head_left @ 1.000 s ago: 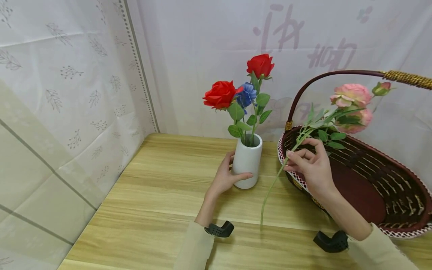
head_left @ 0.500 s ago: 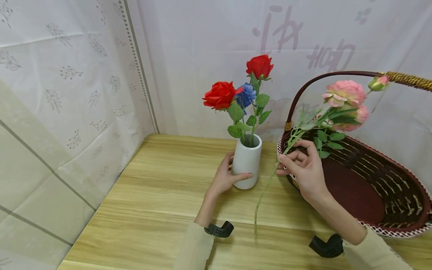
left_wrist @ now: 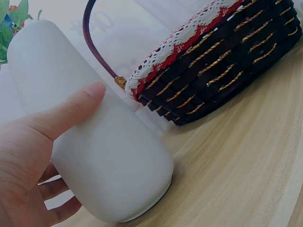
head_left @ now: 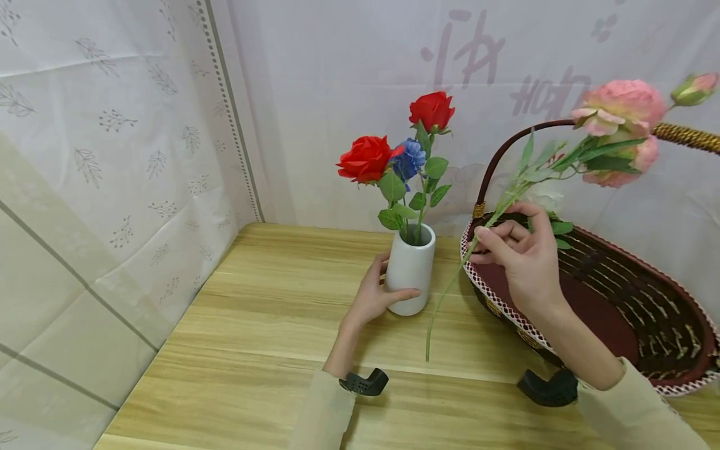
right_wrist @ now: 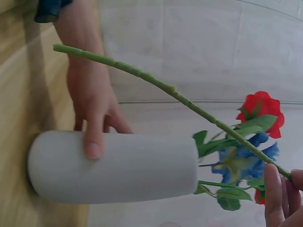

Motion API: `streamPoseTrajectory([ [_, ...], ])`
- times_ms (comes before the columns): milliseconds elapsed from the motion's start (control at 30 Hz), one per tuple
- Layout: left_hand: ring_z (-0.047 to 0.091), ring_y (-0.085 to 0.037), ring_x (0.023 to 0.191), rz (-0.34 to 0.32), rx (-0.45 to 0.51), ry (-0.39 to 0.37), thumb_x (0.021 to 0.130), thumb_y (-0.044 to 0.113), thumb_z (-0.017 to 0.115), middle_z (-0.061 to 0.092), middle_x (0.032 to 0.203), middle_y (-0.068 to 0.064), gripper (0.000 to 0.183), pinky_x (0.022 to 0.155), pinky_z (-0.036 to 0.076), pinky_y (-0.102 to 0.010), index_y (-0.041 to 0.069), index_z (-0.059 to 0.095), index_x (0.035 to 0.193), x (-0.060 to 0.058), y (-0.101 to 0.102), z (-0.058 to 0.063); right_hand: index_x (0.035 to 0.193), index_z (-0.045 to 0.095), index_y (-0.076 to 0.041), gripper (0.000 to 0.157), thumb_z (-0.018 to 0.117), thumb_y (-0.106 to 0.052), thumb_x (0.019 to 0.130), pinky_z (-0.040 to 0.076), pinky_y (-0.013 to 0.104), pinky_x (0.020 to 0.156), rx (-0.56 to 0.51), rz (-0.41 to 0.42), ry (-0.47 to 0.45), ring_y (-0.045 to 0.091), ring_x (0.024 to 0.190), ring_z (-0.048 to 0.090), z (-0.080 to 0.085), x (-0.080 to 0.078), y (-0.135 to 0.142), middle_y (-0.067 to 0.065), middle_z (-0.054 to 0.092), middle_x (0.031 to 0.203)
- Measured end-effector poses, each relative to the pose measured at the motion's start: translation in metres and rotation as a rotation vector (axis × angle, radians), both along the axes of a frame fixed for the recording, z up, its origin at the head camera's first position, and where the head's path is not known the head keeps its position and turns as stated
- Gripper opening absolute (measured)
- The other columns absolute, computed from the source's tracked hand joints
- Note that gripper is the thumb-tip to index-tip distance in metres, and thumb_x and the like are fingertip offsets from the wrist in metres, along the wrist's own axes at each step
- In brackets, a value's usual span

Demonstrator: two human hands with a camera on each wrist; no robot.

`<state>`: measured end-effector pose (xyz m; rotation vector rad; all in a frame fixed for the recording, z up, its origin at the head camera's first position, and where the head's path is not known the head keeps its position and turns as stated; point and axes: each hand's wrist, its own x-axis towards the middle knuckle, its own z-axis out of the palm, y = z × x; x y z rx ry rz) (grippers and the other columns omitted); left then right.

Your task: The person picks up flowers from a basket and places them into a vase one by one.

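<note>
My left hand [head_left: 371, 299] grips a white vase [head_left: 410, 275] that stands upright on the table, the thumb across its front, as the left wrist view also shows. Two red roses [head_left: 368, 159] and a blue flower [head_left: 409, 159] with green leaves rise from its mouth. To the right of the vase, my right hand [head_left: 531, 265] pinches a stem of artificial pink peonies [head_left: 627, 106] between thumb and fingers. Blooms and a bud lean up to the right. The bare stem [right_wrist: 189, 104] slants down in front of the vase, its lower end free in the air.
A dark woven basket [head_left: 669, 325] with a lace-trimmed rim and a tall handle [head_left: 495, 162] stands at the right, under my right forearm. A white flower [head_left: 545, 197] shows behind my right hand. Printed curtains [head_left: 315, 112] hang behind and left of the wooden table [head_left: 253, 312].
My right hand first shifted slightly left and down, then rose and moved right, carrying the pink peonies up in front of the basket handle. The left hand and vase have stayed in place.
</note>
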<state>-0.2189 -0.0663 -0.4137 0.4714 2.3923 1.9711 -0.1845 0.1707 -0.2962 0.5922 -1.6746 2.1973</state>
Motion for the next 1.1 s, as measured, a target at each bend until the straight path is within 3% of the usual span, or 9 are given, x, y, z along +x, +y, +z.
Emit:
streamPoseTrajectory([
  [433,0.052,-0.039,0.124,-0.004,0.003,0.013,0.08,0.01,0.086,0.052,0.138,-0.021,0.083,0.102,0.045,-0.053,0.002,0.039,0.148,-0.002,-0.001,-0.003,0.122,0.044,-0.005,0.043,0.067,0.012,0.09,0.06,0.038,0.062,-0.167,-0.001,0.094,0.028,0.066,0.068,0.051,-0.022,0.011,0.018,0.058,0.078],
  [600,0.053,-0.039,0.122,-0.004,0.011,0.017,0.079,0.01,0.087,0.053,0.135,-0.02,0.082,0.101,0.045,-0.053,0.001,0.04,0.147,-0.003,-0.002,-0.004,0.123,0.045,-0.004,0.047,0.071,0.011,0.087,0.06,0.038,0.06,-0.213,-0.047,0.116,0.029,0.065,0.066,0.065,-0.031,0.016,0.019,0.057,0.076],
  [1100,0.054,-0.038,0.122,0.001,0.01,0.011,0.079,0.009,0.087,0.053,0.134,-0.02,0.081,0.101,0.045,-0.052,0.001,0.041,0.146,-0.002,0.0,-0.002,0.119,0.05,-0.004,0.049,0.079,0.007,0.081,0.06,0.039,0.059,-0.285,-0.156,0.123,0.031,0.065,0.063,0.086,-0.058,0.023,0.02,0.059,0.073],
])
